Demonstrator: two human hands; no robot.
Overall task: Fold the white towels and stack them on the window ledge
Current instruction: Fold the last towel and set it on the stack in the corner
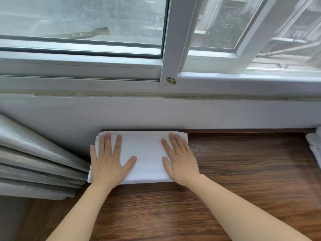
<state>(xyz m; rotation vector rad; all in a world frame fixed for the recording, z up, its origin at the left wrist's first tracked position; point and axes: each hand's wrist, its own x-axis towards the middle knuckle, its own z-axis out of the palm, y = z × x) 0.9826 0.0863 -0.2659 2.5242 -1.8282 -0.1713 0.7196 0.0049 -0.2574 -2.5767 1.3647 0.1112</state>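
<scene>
Grey pleated curtains (34,153) hang bunched at left; above, a white-framed window (169,49), its right sash (251,32) swung open.

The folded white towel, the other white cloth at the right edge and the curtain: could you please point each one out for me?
folded white towel (145,153): head view, bare top between the hands.
white cloth (315,145): head view, its part visible at the frame edge.
curtain (34,153): head view, middle folds.

A folded white towel (144,155) lies flat on the wooden window ledge (243,171), its far edge against the wall. More white towels (313,145) sit at 3 o'clock, cut off by the frame.
</scene>
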